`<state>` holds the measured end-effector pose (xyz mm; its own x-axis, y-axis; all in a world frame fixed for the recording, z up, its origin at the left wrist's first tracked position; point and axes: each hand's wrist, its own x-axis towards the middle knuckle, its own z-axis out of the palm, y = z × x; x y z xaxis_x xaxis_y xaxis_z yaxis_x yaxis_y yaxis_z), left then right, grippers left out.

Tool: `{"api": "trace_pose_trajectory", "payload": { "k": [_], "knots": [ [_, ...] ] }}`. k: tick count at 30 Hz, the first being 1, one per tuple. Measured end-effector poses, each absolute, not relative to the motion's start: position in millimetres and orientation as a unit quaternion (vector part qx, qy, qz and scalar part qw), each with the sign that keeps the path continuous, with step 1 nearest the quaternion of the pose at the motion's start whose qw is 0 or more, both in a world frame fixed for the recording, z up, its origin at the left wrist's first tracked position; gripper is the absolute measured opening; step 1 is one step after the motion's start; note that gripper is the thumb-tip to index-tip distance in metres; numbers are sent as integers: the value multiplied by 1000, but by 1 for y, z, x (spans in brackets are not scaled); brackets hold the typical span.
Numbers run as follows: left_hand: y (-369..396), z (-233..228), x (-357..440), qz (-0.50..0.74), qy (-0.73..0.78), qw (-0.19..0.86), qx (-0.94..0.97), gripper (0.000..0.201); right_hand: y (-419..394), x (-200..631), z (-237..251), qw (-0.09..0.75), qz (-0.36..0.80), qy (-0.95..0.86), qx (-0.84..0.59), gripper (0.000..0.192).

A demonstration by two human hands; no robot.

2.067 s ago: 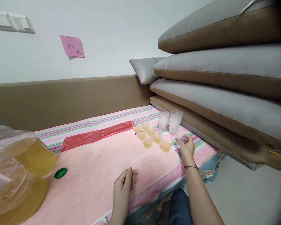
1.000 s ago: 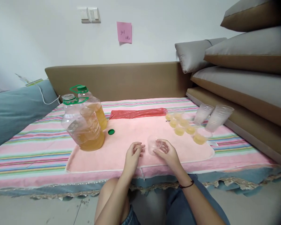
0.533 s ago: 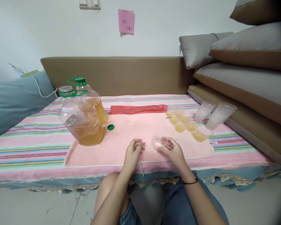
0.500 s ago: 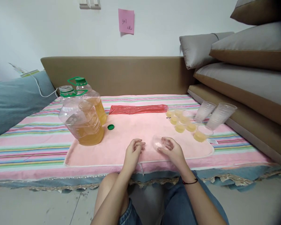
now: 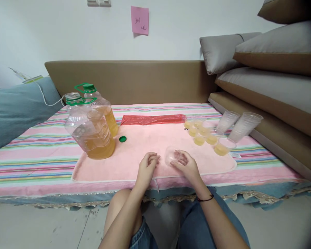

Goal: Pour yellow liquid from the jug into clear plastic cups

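My right hand grips a clear plastic cup by its side, just above the pink towel. To the left of the cup, my left hand is held with fingers loosely curved and apart, touching nothing. Several clear cups with yellow liquid stand in a group at the right. One more such cup is nearest me. At the left stands an uncapped jug of amber liquid, in front of a second jug with a green cap on.
A green cap lies on the towel beside the jugs. Along the towel's far edge stretches a flat red plastic bag. Two tilted stacks of cups stand at the right, before a pile of grey and brown cushions.
My right hand has moved slightly left with the clear cup, toward my left hand. My left hand has hardly moved. The whole view has shifted a little.
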<state>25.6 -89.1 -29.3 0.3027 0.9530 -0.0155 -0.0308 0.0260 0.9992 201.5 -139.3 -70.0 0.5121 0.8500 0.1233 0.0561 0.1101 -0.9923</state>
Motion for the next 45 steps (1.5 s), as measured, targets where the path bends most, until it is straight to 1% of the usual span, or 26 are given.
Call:
{"api": "trace_pose_trajectory", "payload": {
  "k": [9, 16, 24, 30, 39, 42, 45],
  "knots": [
    [-89, -30, 26, 411, 412, 587, 562, 25, -137, 194, -70, 633, 322, -399, -580, 54],
    [-89, -33, 25, 411, 406, 592, 562, 25, -136, 195, -69, 634, 288, -394, -600, 57],
    [-88, -36, 22, 421, 405, 590, 557, 25, -137, 195, -71, 619, 274, -409, -612, 53],
    [-85, -38, 16, 439, 412, 573, 556, 24, -137, 193, -73, 600, 238, -430, -631, 53],
    [-78, -34, -4, 496, 423, 503, 568, 22, -139, 196, -72, 583, 219, -453, -638, 67],
    [-74, -23, -14, 536, 425, 453, 572, 18, -140, 198, -71, 582, 222, -458, -634, 73],
    [-68, -4, -26, 595, 432, 381, 561, 13, -143, 203, -70, 598, 229, -466, -610, 79]
  ]
}}
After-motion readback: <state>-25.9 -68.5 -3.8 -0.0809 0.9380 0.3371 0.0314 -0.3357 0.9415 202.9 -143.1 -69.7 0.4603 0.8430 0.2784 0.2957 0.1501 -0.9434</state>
